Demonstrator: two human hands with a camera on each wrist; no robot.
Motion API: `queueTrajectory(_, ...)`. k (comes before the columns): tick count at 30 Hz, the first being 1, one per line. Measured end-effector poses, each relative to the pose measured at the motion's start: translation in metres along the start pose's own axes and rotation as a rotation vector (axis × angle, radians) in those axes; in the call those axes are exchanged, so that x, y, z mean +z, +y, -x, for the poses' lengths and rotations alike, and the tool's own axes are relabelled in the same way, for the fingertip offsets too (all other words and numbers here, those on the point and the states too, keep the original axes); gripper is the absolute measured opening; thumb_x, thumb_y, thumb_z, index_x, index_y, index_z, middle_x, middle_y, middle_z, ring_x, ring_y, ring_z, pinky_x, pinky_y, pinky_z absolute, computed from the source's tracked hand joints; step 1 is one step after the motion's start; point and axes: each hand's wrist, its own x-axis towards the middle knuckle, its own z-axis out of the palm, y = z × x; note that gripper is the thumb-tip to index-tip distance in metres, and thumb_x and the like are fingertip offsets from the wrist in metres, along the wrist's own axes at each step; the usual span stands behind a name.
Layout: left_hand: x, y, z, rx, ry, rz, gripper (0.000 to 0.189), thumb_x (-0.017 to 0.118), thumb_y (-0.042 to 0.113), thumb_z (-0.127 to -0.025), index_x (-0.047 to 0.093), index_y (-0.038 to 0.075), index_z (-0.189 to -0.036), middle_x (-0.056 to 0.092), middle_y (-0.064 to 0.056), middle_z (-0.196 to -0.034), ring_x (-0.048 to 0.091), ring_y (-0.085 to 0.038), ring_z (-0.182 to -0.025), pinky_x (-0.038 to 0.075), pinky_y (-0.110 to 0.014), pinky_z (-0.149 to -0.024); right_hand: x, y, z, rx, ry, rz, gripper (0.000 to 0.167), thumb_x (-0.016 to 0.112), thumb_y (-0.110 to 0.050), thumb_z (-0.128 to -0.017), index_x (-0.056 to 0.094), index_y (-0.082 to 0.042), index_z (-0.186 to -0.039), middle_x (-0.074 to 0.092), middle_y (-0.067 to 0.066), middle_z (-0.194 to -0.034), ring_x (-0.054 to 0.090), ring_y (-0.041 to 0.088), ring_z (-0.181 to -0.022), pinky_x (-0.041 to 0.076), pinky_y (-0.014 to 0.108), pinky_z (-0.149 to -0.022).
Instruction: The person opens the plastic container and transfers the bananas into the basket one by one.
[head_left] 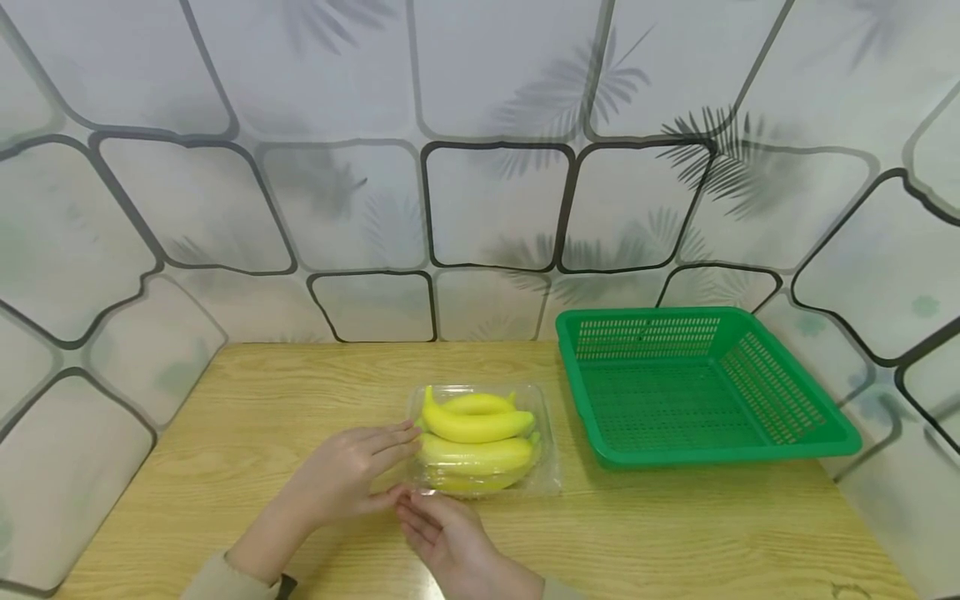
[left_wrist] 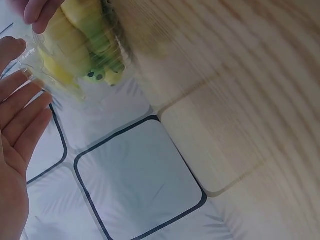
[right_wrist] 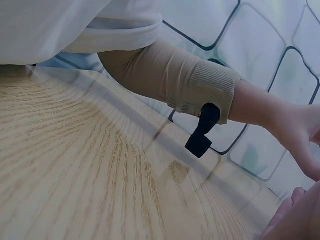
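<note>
A clear plastic box [head_left: 551,467] with several yellow bananas [head_left: 476,454] inside sits on the table. My left hand [head_left: 352,471] is at its left side, fingers extended and fingertips touching the plastic, thumb reaching toward the near left corner. At that same corner my right hand [head_left: 453,533] is turned palm up, thumb and fingertips pinching the box's edge. In the left wrist view, the left hand [left_wrist: 20,125] is spread beside the box, and fingers of the right hand [left_wrist: 42,12] meet the plastic above it. The right wrist view cuts off most of both hands.
A green plastic basket [head_left: 592,429] with slotted sides stands to the right of the box. The wood-grain table [head_left: 247,408] meets a patterned backdrop [head_left: 495,204] at the back and sides. A black strap [right_wrist: 202,132] hangs from the left sleeve [right_wrist: 200,90].
</note>
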Motion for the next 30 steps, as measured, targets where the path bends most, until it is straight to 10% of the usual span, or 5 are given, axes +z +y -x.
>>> queueTrajectory(14, -0.012, -0.006, -0.009, 0.020, 0.079, -0.021, 0.057, 0.094, 0.020, -0.066, 0.078, 0.002, -0.117, 0.080, -0.015, -0.121, 0.080, -0.027, -0.105, 0.068, -0.040, -0.087, 0.000, -0.003, 0.002, 0.011, -0.002, -0.004, 0.022, 0.065, -0.015, -0.104, 0.066, -0.003, -0.122, 0.075, 0.001, -0.111, 0.072, 0.012, -0.105, 0.060, 0.028, -0.106)
queueTrajectory(22, -0.015, -0.010, -0.015, -0.007, 0.164, -0.016, 0.041, 0.058, 0.035, -0.110, 0.077, 0.000, -0.120, 0.081, -0.014, -0.118, 0.081, -0.028, -0.099, 0.068, -0.038, -0.082, 0.000, -0.004, 0.002, 0.031, 0.007, 0.009, 0.027, 0.065, -0.018, -0.105, 0.066, -0.002, -0.126, 0.076, 0.000, -0.111, 0.072, 0.012, -0.106, 0.060, 0.027, -0.104)
queueTrajectory(30, -0.015, -0.016, -0.024, -0.041, 0.237, 0.008, 0.056, 0.037, 0.039, -0.116, 0.074, -0.002, -0.124, 0.081, -0.016, -0.116, 0.081, -0.030, -0.095, 0.069, -0.039, -0.079, 0.000, -0.002, 0.001, 0.015, 0.014, 0.005, 0.021, 0.066, -0.017, -0.104, 0.068, -0.004, -0.121, 0.076, 0.000, -0.108, 0.072, 0.011, -0.104, 0.059, 0.028, -0.104)
